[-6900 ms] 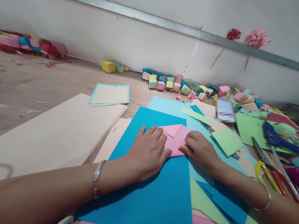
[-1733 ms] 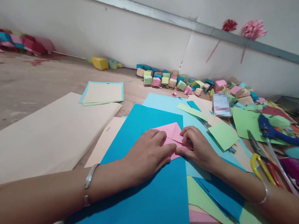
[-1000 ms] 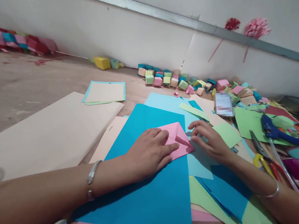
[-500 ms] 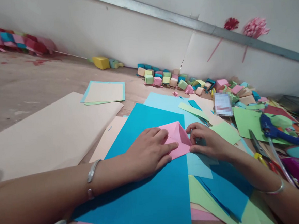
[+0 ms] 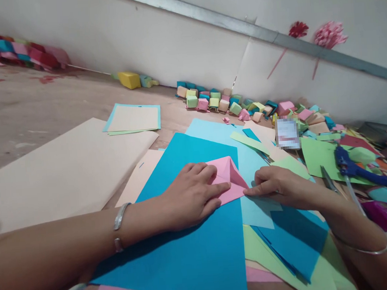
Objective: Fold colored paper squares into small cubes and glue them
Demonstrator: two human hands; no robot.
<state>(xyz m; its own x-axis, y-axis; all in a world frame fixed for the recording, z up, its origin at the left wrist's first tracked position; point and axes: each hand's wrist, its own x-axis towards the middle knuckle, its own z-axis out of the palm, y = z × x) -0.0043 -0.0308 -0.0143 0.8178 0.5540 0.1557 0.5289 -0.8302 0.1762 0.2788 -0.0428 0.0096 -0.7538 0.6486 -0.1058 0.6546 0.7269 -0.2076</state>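
A pink folded paper [image 5: 228,196] lies on a large blue sheet [image 5: 191,260], its upper flaps raised into a peak. My left hand [image 5: 190,196] presses it down from the left, index finger and thumb reaching over it and the other fingers curled. At the paper's right corner is my right hand [image 5: 279,185], its fingers mostly curled and the fingertips on that corner. Whether the thumb pinches beneath it is hidden. A light blue sheet [image 5: 208,128] shows behind the blue one, partly under my right hand.
Scissors [image 5: 329,179], a blue glue gun [image 5: 347,163] and a purple device [image 5: 380,218] lie at the right. Small coloured paper blocks [image 5: 213,103] line the wall. A large cream sheet [image 5: 66,171] and a paper stack [image 5: 133,118] lie leftward. Paper flowers [image 5: 330,34] hang at the ledge.
My right hand has turned and its fingers have curled in; its fingertips now bear on the paper's right corner. My left hand stays on the paper.
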